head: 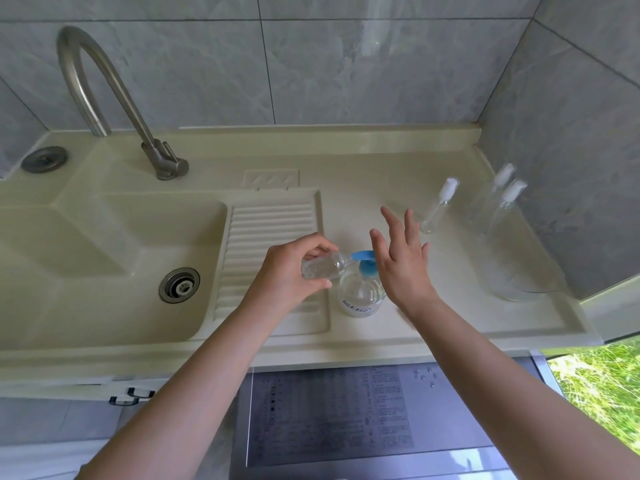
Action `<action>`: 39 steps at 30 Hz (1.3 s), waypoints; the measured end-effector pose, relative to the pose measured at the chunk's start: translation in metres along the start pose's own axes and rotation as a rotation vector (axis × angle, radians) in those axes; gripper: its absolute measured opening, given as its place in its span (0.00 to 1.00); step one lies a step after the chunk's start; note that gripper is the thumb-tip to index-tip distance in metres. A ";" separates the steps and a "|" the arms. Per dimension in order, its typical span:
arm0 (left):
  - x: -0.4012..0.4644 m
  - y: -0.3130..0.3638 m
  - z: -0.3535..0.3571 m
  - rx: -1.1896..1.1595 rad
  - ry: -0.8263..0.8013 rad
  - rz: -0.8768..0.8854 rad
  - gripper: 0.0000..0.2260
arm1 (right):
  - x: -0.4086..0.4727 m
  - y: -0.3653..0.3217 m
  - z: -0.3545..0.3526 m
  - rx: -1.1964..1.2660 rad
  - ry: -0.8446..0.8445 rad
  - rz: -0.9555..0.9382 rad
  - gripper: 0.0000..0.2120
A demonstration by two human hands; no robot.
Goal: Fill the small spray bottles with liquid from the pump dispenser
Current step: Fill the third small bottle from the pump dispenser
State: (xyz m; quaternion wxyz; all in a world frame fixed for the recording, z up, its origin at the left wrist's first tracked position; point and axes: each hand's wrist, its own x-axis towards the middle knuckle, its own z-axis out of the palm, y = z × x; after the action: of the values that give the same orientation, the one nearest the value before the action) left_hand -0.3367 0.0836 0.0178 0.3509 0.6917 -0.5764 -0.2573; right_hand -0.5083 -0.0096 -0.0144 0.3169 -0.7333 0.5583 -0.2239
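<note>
A clear pump dispenser [360, 296] with a blue pump head [364, 259] stands on the cream counter [450, 306]. My left hand [291, 268] grips a small clear uncapped bottle [323, 266], tilted on its side with its neck at the blue nozzle. My right hand [401, 258] hovers with fingers spread straight, just right of the pump head and partly over it. Whether the palm touches the pump I cannot tell. Three small spray bottles with white caps stand farther right: one [438, 206] nearer the middle, two [491, 199] [504, 209] by the wall.
A sink basin [104, 258] with a drain and a ribbed washboard [270, 244] lies to the left, under a curved metal faucet [104, 91]. A clear glass bowl [519, 278] sits at the counter's right end. Tiled walls close off the back and right.
</note>
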 end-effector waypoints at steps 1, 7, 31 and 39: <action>0.000 0.000 0.001 0.006 -0.001 0.005 0.22 | 0.000 -0.001 -0.001 -0.053 0.011 -0.015 0.24; 0.000 0.001 0.002 0.035 -0.010 -0.004 0.22 | -0.002 0.001 0.003 -0.099 0.033 -0.014 0.28; 0.002 0.002 0.001 0.024 -0.025 -0.030 0.22 | 0.006 0.009 0.005 -0.272 -0.052 0.006 0.32; 0.002 -0.001 0.000 0.010 -0.018 -0.026 0.22 | 0.007 0.008 0.001 -0.050 -0.071 0.079 0.32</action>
State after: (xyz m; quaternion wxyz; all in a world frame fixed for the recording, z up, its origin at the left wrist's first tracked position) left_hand -0.3357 0.0820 0.0171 0.3387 0.6986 -0.5717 -0.2651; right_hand -0.5110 -0.0172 -0.0211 0.3267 -0.7257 0.5808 -0.1710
